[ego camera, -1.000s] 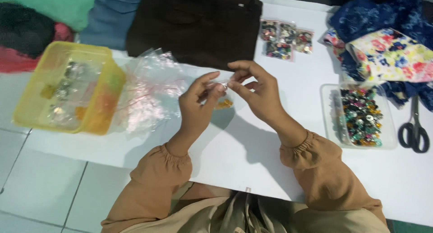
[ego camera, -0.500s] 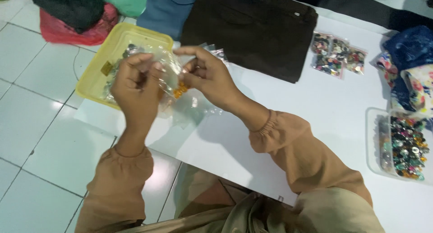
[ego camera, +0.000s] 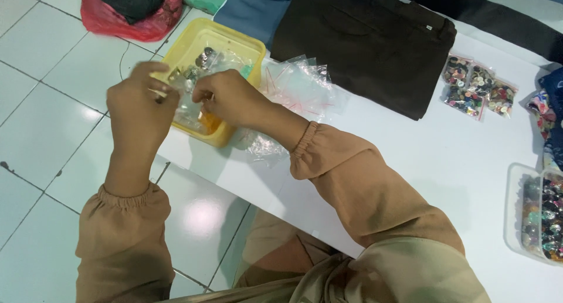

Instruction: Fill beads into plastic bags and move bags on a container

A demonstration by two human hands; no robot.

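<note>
White desk (ego camera: pixel 446 162) over a floor of pale tiles (ego camera: pixel 41 133), seen from above. Left hand (ego camera: pixel 138 106), fingers curled and pinched at the thumb side, holds one edge of a small clear bag (ego camera: pixel 190 106); right hand (ego camera: pixel 226 98), closed in a loose fist, grips the other edge of the bag, so that the bag hangs between the two hands, directly above the near corner of a yellow tub (ego camera: pixel 243 45). Contents of the bag are blurred; an orange patch shows at its lower end. The tub stands at the left end of the desk and holds small metallic pieces and more clear wrapping. Just right of the tub, touching it, lies a heap of empty clear bags (ego camera: pixel 299 86) with red strips. Behind the heap, a folded dark brown cloth (ego camera: pixel 363 39) lies flat; a blue cloth (ego camera: pixel 252 7) lies beside it to the left. Right of the brown cloth, three small packets of mixed buttons (ego camera: pixel 478 92) lie side by side. At the right edge of the desk, well apart from the hands, a clear tray (ego camera: pixel 516 209) holds more coloured buttons. On the floor at upper left, a red bag (ego camera: pixel 105 19) holds dark fabric. Both sleeves (ego camera: pixel 375 191) are tan, gathered at the cuffs.
</note>
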